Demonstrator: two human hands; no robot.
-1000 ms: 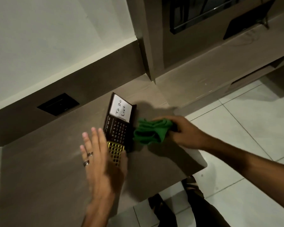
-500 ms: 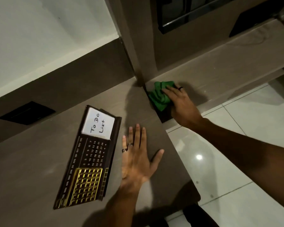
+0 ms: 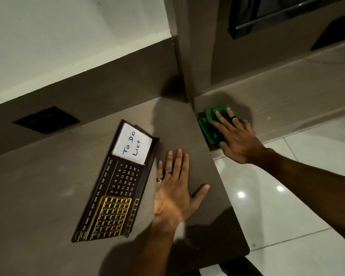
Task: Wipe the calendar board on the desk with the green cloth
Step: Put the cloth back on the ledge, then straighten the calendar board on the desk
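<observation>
green, crumpled soft cloth [image 3: 212, 126] lies under the spread fingers [image 3: 220, 119] of the right hand [image 3: 237, 140], pressed flat against the lower grey-brown ledge [image 3: 287, 96] just past the desk's right edge; nothing is pinched, the palm only rests on it. the left hand [image 3: 175, 192] lies flat with fingers together and thumb splayed on the matte wood-grain desk top [image 3: 38, 186], just beside the board and not touching it as far as i can tell.

the dark rectangular calendar board with gold grid and white "to do list" card [image 3: 118, 182] lies tilted on the desk, apart from the cloth.

risks, as i judge them: the limp cloth could slide off the smooth ledge toward the glossy white floor tiles [image 3: 287, 186] if the palm lifts carelessly. the board looks thin, rigid and slick-backed, so an unsteadied wipe might push it across the desk, and rubbing the white card could smear its handwritten ink.
</observation>
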